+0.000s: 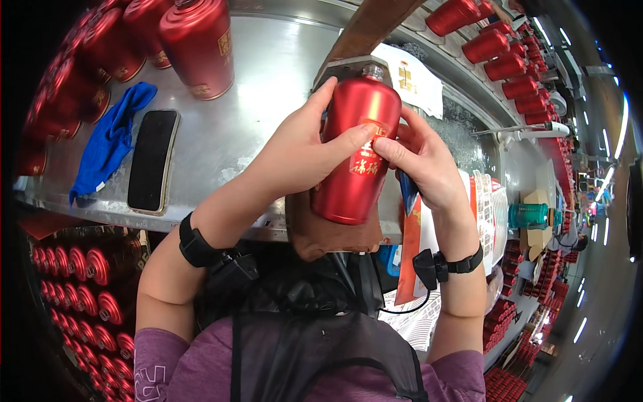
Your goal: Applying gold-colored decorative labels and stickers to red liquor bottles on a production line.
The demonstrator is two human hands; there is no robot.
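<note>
A red bottle (348,191) with a bare clear glass neck lies tilted in front of me, its neck pointing away. My left hand (305,144) grips its left side, the thumb pressed on the front label (378,130), which has gold marks. From the right, my right hand (429,164) holds the bottle too: its thumb tip touches the label beside the left thumb, and its fingers go behind the glass. Under the bottle is a brown padded rest (321,234). A dark blue object (407,191) shows below my right palm; its kind is unclear.
On the metal table (261,74) lie a black phone (154,161) and a blue cloth (114,141). Several red bottles (194,50) stand at the far left. A brown post (375,30) rises behind the held bottle. Printed sheets (485,214) and a teal bottle (527,216) are at the right.
</note>
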